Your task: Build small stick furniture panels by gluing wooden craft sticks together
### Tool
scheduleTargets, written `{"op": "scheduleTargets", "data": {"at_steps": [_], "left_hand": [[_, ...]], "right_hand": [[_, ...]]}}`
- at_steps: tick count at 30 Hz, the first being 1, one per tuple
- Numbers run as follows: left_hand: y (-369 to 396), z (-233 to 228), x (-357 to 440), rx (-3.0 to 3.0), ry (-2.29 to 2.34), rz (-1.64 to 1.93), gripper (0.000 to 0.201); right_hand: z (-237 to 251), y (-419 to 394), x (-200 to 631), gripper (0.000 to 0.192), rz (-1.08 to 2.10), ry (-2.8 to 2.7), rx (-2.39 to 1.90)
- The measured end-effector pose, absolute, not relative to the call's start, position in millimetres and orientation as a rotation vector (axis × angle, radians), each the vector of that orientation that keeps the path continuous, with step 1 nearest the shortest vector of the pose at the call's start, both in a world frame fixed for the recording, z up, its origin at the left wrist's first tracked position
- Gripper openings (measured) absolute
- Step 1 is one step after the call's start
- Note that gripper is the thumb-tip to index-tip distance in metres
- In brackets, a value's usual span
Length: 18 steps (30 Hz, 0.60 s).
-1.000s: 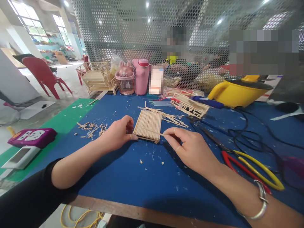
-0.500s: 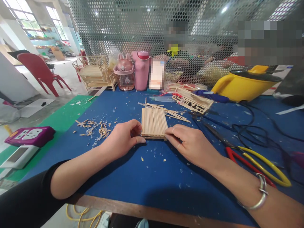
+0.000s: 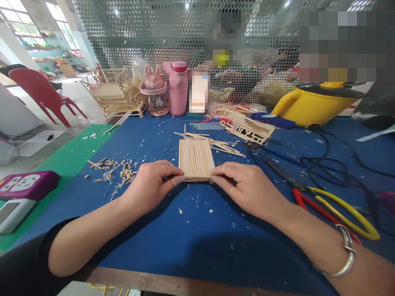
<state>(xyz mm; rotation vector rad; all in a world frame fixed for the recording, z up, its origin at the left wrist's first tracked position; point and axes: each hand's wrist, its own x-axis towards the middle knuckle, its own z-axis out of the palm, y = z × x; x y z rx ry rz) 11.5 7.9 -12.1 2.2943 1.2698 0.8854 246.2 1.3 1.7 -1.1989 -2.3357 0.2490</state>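
A small square panel of pale wooden sticks (image 3: 196, 158), laid side by side, is in front of me on the blue table mat (image 3: 197, 222). My left hand (image 3: 156, 181) pinches its near left corner between thumb and fingers. At the near right corner, my right hand (image 3: 240, 183) grips it the same way. Under the panel's near edge a second layer of wood shows; the rest of its underside is hidden. Loose sticks (image 3: 228, 148) lie just behind it.
Offcuts (image 3: 126, 172) are scattered at left. Pliers with red and yellow handles (image 3: 342, 209) and black cable (image 3: 327, 164) lie at right. Behind stand a stick-built model (image 3: 114, 96), a pink bottle (image 3: 179, 90), a phone (image 3: 199, 92), another stick frame (image 3: 248, 126) and a yellow pot (image 3: 317, 107).
My left thumb and fingers, apart around the panel's left edge before, have closed on its near left corner. The right hand keeps its hold. The whole view has shifted slightly.
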Motion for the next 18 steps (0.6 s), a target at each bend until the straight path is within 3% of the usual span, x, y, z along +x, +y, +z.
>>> {"op": "scheduleTargets", "data": {"at_steps": [6, 18], "left_hand": [[7.1, -10.8, 11.5, 2.324, 1.294, 0.871, 0.018], [3.4, -9.5, 16.3, 1.955, 1.470, 0.835, 0.019]], "right_hand": [[2.3, 9.4, 252.9, 0.015, 0.586, -2.170, -1.377], [4.5, 3.7, 249.4, 0.015, 0.670, -2.073, -1.432]]}}
